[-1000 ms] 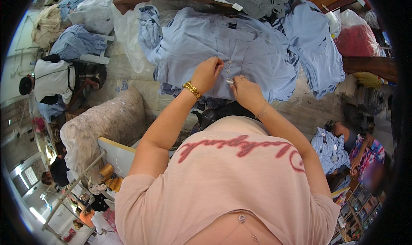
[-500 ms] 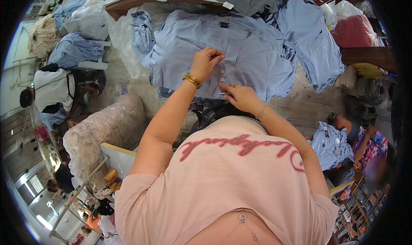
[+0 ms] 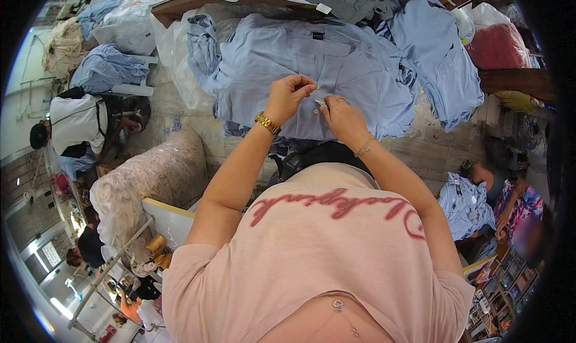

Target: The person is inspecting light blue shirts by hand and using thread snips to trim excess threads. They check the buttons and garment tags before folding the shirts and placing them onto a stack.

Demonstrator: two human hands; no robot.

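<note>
A light blue button-front shirt [image 3: 258,67] lies spread out before me, its neck at the far side with a dark label [image 3: 317,36]. My left hand [image 3: 289,98] is closed in a pinch over the button placket, a pale speck at its fingertips that may be a button or a thread. Close beside it, my right hand [image 3: 344,120] is closed around a small pale pointed tool [image 3: 320,102], whose tip points at the left fingertips. Just below, a white button [image 3: 316,111] shows on the placket. The rest of the tool is hidden in my palm.
More blue garments [image 3: 435,61] hang at the right, and dark grey cloth [image 3: 366,1] lies beyond. A large wrapped roll [image 3: 150,175] stands at the left. One person [image 3: 75,124] bends at far left; another [image 3: 516,205] sits at right near a blue garment.
My right hand has moved up the placket with the small tool, from the lower buttons to beside my left fingertips. My left hand has shifted slightly right and down, still pinching.
</note>
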